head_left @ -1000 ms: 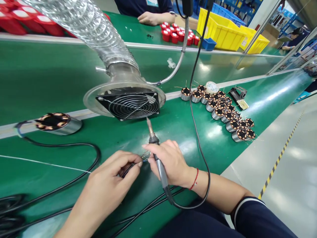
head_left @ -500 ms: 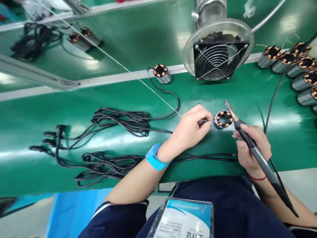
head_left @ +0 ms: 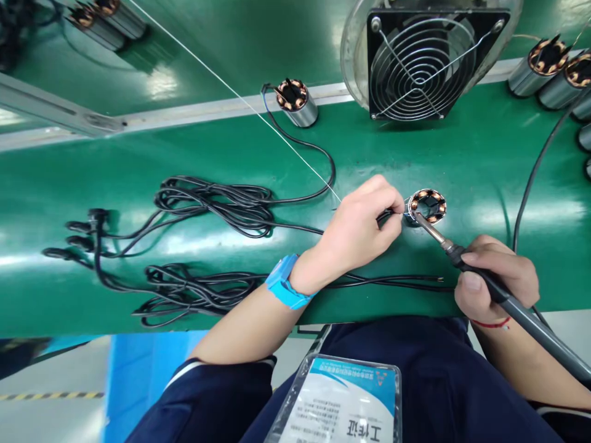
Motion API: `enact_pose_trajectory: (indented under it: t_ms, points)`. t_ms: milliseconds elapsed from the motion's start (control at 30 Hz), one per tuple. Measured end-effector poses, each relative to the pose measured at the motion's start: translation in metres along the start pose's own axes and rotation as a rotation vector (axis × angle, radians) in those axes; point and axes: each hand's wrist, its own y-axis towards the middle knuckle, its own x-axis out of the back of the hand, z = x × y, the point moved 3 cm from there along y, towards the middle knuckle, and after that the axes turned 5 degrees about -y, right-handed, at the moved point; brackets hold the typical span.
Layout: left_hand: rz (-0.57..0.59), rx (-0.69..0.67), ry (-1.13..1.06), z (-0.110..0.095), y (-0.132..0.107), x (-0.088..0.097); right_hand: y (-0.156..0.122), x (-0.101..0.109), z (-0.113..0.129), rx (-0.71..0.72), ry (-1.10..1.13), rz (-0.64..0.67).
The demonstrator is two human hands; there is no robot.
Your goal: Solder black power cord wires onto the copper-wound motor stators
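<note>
My right hand (head_left: 501,280) grips a soldering iron (head_left: 549,332) by its dark handle. The iron's metal tip meets the left rim of a motor stator (head_left: 438,200), a steel ring with copper windings standing on the green bench. Just left of the stator, my left hand (head_left: 367,215) is closed in a pinch on the end of a black cable (head_left: 295,227), whose thin leads reach the stator's edge. A thin pale wire (head_left: 240,95) runs from the upper left down to my left hand; whether the fingers hold it is hidden.
A fan with a wire guard (head_left: 418,74) stands behind the stator. Another stator (head_left: 298,104), wired to a cable, sits by the back rail. Coiled black cables (head_left: 212,203) lie left, more cables (head_left: 194,295) nearer me. Several stators (head_left: 538,67) stand at the right.
The soldering iron's tip has come down from above the stator's right side to its left rim, and my right hand has shifted right and nearer me. My left hand keeps its pinch.
</note>
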Motion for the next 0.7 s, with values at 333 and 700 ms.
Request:
enact_pose_trajectory:
  t_ms: [333,700]
  points:
    - [-0.021,-0.008,0.024,-0.0020,0.0005,0.0001,-0.0007,0.0018,-0.0005,0.009,0.005,0.059]
    - [-0.021,0.023,0.035,-0.0007,-0.0001,-0.0017,-0.0008,0.0015,-0.0033,-0.003,-0.056,-0.031]
